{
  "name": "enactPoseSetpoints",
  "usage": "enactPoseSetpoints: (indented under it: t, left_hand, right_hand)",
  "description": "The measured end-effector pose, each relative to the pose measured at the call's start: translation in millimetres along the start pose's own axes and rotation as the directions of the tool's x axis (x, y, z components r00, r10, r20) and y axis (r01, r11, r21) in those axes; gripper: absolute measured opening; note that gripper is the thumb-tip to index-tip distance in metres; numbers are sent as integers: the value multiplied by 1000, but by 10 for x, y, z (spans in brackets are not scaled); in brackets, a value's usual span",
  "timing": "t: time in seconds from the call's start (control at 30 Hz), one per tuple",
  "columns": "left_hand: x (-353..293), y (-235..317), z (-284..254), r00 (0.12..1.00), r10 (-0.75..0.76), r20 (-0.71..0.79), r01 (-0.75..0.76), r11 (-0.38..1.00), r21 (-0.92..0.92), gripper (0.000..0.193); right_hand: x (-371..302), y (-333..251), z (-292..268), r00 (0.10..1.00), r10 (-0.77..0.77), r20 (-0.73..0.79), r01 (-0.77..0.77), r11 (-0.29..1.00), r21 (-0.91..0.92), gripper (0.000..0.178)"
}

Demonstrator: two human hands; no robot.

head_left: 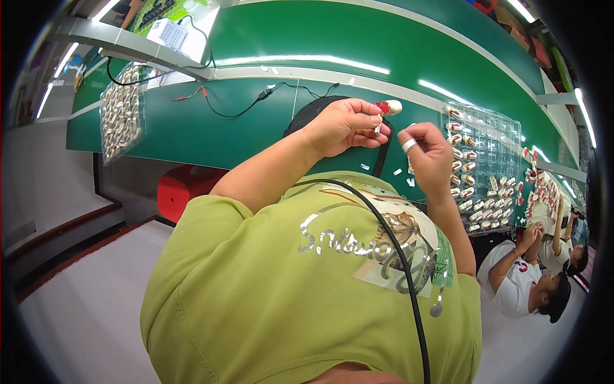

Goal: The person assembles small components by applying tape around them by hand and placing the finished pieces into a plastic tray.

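Note:
Above the green table (256,137), my left hand (342,128) pinches a small white rounded piece with a red part (390,107) between thumb and fingers. A thin white bit (378,128) shows among its fingertips. My right hand (428,153) is close by on the right, fingers curled, with a white band (409,145) round one digit. What it grips, if anything, is hidden. Small white-and-blue slips (364,166) lie on the table below the hands. At the right, a clear compartment tray (505,137) carries many similar white-and-red pieces.
Another clear tray (125,112) at the left is filled with cream pieces. A black cable (243,110) with red clips crosses the table. Behind my left hand is a dark rounded object (310,115). A red stool (179,192) stands below. Co-workers (515,275) sit at far right.

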State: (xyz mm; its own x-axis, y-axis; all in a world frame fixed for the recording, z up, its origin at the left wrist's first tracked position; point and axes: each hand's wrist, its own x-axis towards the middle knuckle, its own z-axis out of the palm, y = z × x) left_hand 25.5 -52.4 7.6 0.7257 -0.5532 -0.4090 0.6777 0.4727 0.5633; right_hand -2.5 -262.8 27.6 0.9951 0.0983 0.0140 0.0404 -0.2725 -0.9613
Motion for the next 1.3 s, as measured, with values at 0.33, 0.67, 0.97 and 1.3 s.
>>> enactPoseSetpoints:
  t: [0.33,0.67,0.97,1.3]
  left_hand:
    - [-12,-7,-73,996,84,-22,-84,996,-26,23]
    - [52,-174,-231,994,102,-40,-104,993,-60,19]
    - [-243,-140,-318,982,176,-75,-179,983,-46,21]
    - [-347,-277,-458,972,233,-42,-236,952,-193,21]
  right_hand:
    - [136,-167,258,913,-392,111,406,858,-315,16]
    - [211,-190,362,850,-462,251,526,766,-370,13]
    - [194,-366,614,845,-412,340,513,802,-305,9]
    - [216,-340,720,843,-296,449,434,867,-243,8]
